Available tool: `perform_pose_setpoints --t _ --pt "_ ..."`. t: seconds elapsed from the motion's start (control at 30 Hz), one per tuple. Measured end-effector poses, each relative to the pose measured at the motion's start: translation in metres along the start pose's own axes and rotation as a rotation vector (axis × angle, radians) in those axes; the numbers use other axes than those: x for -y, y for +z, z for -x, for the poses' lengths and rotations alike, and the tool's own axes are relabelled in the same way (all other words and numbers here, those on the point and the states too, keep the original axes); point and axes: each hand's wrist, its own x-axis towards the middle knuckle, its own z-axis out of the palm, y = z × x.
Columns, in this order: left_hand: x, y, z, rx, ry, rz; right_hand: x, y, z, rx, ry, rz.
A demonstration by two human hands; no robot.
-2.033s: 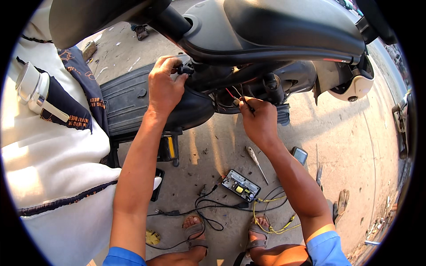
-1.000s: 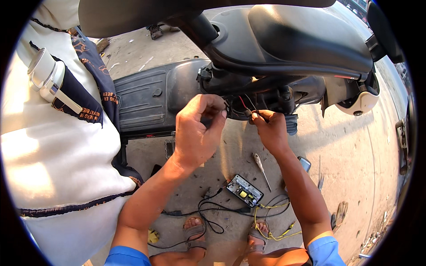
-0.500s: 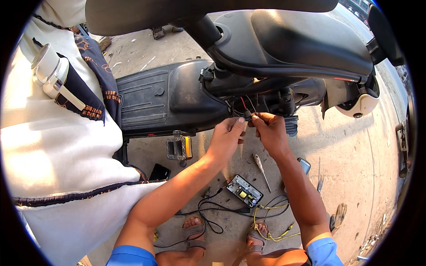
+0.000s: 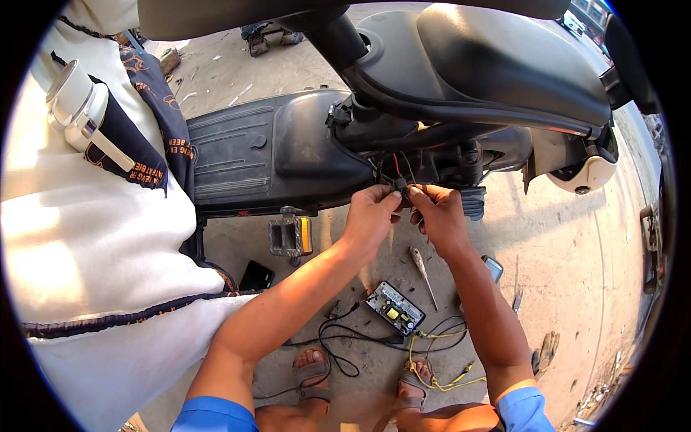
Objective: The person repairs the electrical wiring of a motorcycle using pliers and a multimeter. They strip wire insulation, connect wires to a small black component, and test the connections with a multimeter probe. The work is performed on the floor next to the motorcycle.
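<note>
My left hand (image 4: 369, 222) and my right hand (image 4: 440, 218) meet at the side of a black electric scooter (image 4: 309, 147), below its seat (image 4: 504, 61). Between their fingertips is a small black connector (image 4: 401, 185), pinched from both sides. A red wire (image 4: 396, 164) and a dark wire run up from it into the opening under the seat. The fingers cover the connector's lower part, so I cannot tell whether its halves are joined.
On the ground lie an opened charger with a bare circuit board (image 4: 395, 308), a screwdriver (image 4: 423, 277), black cords, a yellow cable (image 4: 439, 387) and a black phone (image 4: 257, 276). A pedal (image 4: 289, 235) juts from the scooter. White fabric with a bottle (image 4: 75, 111) hangs at left.
Both hands stay together at the connector, with only slight finger shifts. More of the connector's top shows between the fingertips. The whole view has moved a little.
</note>
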Motion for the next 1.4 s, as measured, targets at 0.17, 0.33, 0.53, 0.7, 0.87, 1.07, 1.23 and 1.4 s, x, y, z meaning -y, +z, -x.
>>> perform_pose_setpoints --t 0.17,0.33,0.53,0.7,0.87,1.07,1.23,1.4 --pt "0.003 -0.002 -0.001 -0.009 -0.018 0.039 -0.006 -0.002 -0.001 0.003 0.004 -0.006" --pt "0.001 -0.006 -0.002 -0.007 -0.037 0.058 -0.010 -0.007 -0.006 0.004 0.064 -0.042" --pt "0.006 -0.013 -0.002 0.017 -0.016 0.059 -0.007 -0.012 -0.004 0.034 0.115 -0.156" --pt "0.010 -0.015 -0.003 0.033 -0.001 0.039 -0.011 -0.017 -0.004 0.103 0.151 -0.184" --pt "0.008 -0.016 -0.002 0.045 -0.008 0.081 -0.015 -0.016 -0.007 0.102 0.205 -0.294" --pt "0.005 -0.012 0.002 0.063 -0.021 0.157 -0.026 -0.018 -0.008 0.125 0.209 -0.380" --pt "0.004 -0.012 0.003 0.070 -0.048 0.186 -0.026 -0.019 -0.008 0.147 0.218 -0.417" --pt "0.004 -0.012 0.006 0.087 -0.060 0.211 -0.025 -0.021 -0.006 0.152 0.217 -0.434"
